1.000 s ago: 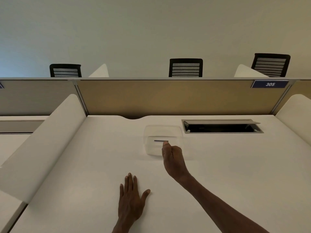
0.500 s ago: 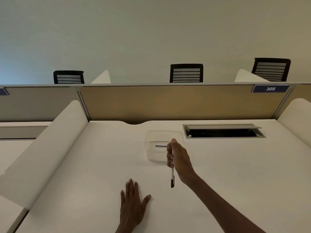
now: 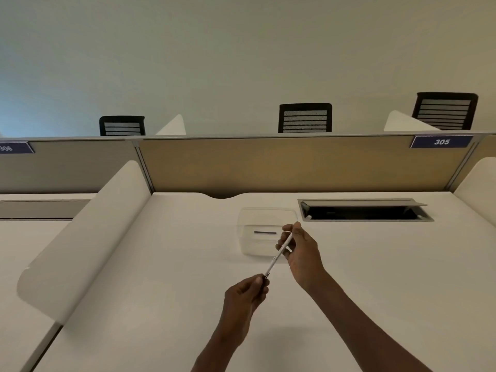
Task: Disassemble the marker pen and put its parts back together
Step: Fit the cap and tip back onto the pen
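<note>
A slim white marker pen (image 3: 276,260) with a dark cap end is held slantwise above the white desk (image 3: 161,291). My right hand (image 3: 302,251) grips its upper white barrel. My left hand (image 3: 245,296) pinches the lower dark cap end between thumb and fingers. Just behind the hands stands a clear plastic box (image 3: 265,229) with a thin dark stick-like item (image 3: 265,232) lying on its bottom.
An open cable hatch (image 3: 362,210) is set into the desk at the back right. A tan partition (image 3: 295,165) closes the far side, and curved white dividers (image 3: 80,229) flank the desk. Black chairs (image 3: 305,118) stand beyond the partition.
My right hand lifted the pen out of the clear box and drew it toward me. My left hand rose from lying flat on the desk and took hold of the pen's dark end.
</note>
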